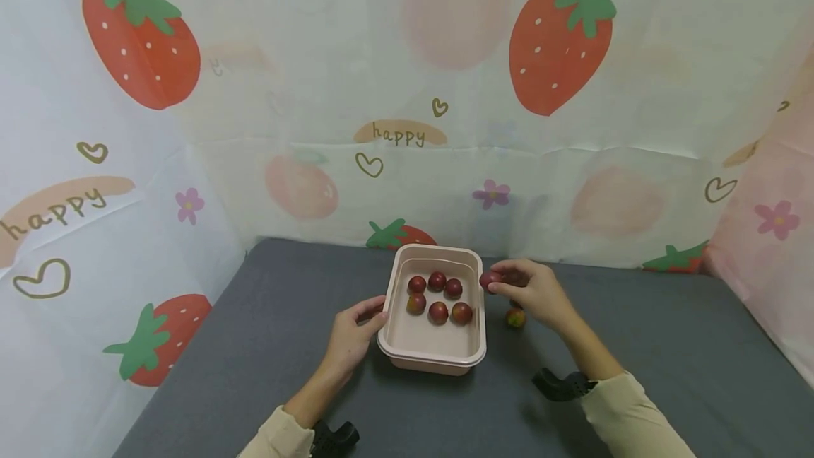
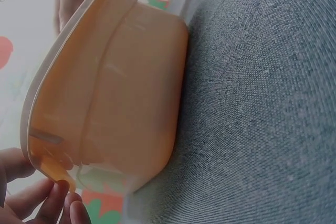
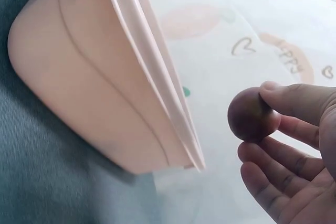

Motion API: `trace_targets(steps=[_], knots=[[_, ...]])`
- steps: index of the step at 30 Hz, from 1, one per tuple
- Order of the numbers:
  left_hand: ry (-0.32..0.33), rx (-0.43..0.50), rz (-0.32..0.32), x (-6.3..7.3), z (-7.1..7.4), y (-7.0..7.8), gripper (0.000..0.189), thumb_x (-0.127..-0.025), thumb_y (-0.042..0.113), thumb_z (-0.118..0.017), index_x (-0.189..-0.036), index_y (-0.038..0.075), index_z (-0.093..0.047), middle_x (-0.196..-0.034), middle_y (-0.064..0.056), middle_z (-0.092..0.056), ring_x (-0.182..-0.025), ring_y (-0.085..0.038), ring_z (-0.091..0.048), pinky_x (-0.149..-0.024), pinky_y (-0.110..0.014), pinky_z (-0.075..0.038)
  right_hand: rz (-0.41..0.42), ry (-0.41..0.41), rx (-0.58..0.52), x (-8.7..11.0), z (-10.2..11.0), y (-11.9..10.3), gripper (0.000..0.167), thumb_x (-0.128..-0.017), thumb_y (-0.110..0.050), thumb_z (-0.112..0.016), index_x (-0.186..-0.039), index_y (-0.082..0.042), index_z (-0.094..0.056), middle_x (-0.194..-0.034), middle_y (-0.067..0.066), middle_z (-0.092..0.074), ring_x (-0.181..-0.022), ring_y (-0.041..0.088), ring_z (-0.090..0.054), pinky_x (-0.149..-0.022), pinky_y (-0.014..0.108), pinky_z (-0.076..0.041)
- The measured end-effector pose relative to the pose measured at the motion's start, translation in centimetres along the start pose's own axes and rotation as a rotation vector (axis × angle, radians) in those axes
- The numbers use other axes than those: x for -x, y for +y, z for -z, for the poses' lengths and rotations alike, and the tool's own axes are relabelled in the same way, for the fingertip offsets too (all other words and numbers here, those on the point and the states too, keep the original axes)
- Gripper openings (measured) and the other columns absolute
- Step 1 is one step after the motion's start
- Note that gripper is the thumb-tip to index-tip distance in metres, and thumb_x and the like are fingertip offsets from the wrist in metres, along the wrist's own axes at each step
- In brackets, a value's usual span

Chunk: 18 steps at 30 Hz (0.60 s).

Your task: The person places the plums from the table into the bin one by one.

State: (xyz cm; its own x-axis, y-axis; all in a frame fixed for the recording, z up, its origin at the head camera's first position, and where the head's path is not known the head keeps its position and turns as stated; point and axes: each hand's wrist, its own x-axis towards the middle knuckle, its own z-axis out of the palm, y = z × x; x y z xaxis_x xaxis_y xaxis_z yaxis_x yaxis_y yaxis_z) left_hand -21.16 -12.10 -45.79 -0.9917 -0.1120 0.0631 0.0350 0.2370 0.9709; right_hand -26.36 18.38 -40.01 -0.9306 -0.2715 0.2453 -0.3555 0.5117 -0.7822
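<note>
A round, dark-red fruit (image 1: 490, 281) is pinched by the raised right hand (image 1: 534, 290) just beside the pink tub (image 1: 429, 365), which the left hand (image 1: 350, 336) apparently grips by the rim.

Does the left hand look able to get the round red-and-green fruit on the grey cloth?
Probably not directly: the left hand holds the pale pink rectangular plastic box, which stands between it and the red-and-green fruit.

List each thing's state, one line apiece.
Tub: upright, unlidded, partly filled
Six round fruits: lying inside the tub
Held fruit: raised beside the tub
Yellow-patched fruit: resting on the table
Left hand: holding the tub's rim
Right hand: pinching the held fruit
</note>
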Motion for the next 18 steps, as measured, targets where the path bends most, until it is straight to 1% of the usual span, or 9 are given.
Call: trace_targets(steps=[5,9,15,18], knots=[[-0.004,0.009,0.003,0.1,-0.1,0.2,0.036,-0.092,0.012,-0.064,-0.126,0.000,-0.063,-0.119,-0.018,-0.067,-0.111,-0.025,-0.059,-0.086,-0.027,-0.045,0.017,-0.015,0.009,-0.3,-1.0,-0.5,0.031,-0.085,-0.018,-0.075,-0.112,-0.002,-0.068,-0.101,0.015,-0.071,-0.085,0.017,-0.068,-0.071,0.025,-0.055],[-0.005,0.005,0.004,0.1,-0.1,0.2,0.037,-0.093,0.012,-0.064,-0.127,0.000,-0.062,-0.120,-0.017,-0.067,-0.112,-0.025,-0.059,-0.087,-0.028,-0.046,0.047,-0.030,-0.001,-0.4,-2.0,-1.0,0.031,-0.084,-0.016,-0.075,-0.110,0.000,-0.068,-0.101,0.017,-0.071,-0.087,0.021,-0.070,-0.074,0.026,-0.056],[-0.003,-0.001,-0.001,-0.1,-0.1,-0.1,0.036,-0.093,0.012,-0.064,-0.127,0.000,-0.062,-0.120,-0.018,-0.067,-0.111,-0.026,-0.060,-0.085,-0.025,-0.047,0.077,-0.046,-0.002,-0.7,-3.3,-1.5,0.028,-0.083,-0.014,-0.076,-0.108,-0.002,-0.070,-0.098,0.015,-0.070,-0.083,0.018,-0.067,-0.072,0.023,-0.053],[-0.001,-0.007,-0.002,-0.1,-0.1,-0.2,0.035,-0.093,0.011,-0.064,-0.126,0.000,-0.063,-0.119,-0.018,-0.067,-0.110,-0.026,-0.060,-0.084,-0.023,-0.046,0.076,-0.065,-0.015,-0.9,-3.9,-1.7,0.028,-0.082,-0.015,-0.077,-0.107,-0.004,-0.070,-0.096,0.013,-0.071,-0.081,0.016,-0.065,-0.071,0.023,-0.051]])
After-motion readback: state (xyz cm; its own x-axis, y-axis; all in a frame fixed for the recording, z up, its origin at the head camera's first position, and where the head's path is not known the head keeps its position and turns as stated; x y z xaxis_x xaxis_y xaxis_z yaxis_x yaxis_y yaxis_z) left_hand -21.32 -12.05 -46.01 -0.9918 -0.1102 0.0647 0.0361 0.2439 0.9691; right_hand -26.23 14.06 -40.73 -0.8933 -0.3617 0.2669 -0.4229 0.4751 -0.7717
